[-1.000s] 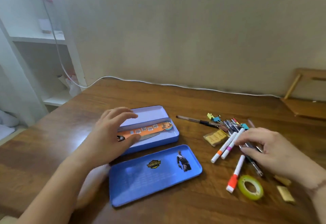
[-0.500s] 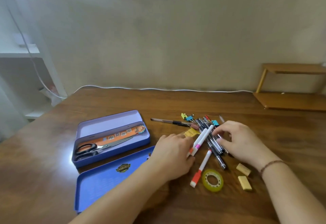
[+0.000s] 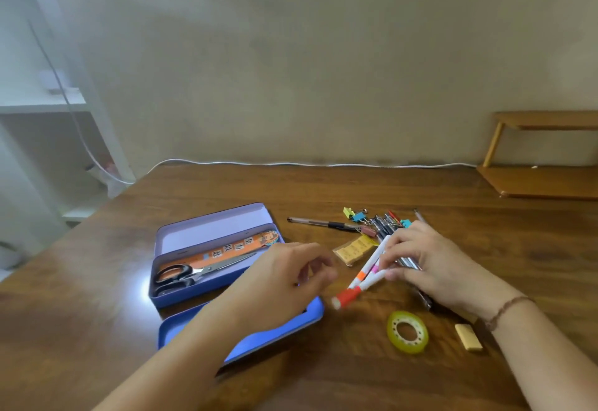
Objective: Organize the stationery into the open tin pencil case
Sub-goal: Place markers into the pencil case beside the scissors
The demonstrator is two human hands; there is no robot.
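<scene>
Wooden table (image 3: 323,190) against a plain wall, white cable along the far edge; small wooden shelf at far right. L to R: open tin pencil case (image 3: 207,265), near-left of centre, already holds scissors (image 3: 194,273) and an orange ruler (image 3: 233,248) lying lengthwise; its blue lid (image 3: 301,320) lies flat just nearer, partly under the left forearm. Left hand (image 3: 284,284) hovers between case and pen pile, fingers loosely curled, holding nothing as far as can be seen. Yellow note pad (image 3: 352,250) lies just right of it. White markers (image 3: 365,276) w/ orange, pink and red caps fan out toward the near-left; right hand (image 3: 427,261) rests over the pile of pens (image 3: 385,226), fingertips (image 3: 386,253) pressed to the marker barrels and curled round the bundle. Binder clips (image 3: 354,214) and one loose pen (image 3: 323,224) lie at the far side of the pile. Tape roll (image 3: 407,331) and eraser (image 3: 468,337) sit near-right, apart from both hands.

Step in hand, as judged: gathering markers/pens into one bundle. Next move calls for aligning the barrels parallel, lifting them, and carrying left to the case, laid lengthwise beside the scissors. Caps project beyond the grip, so a loose hold may let one slip.
</scene>
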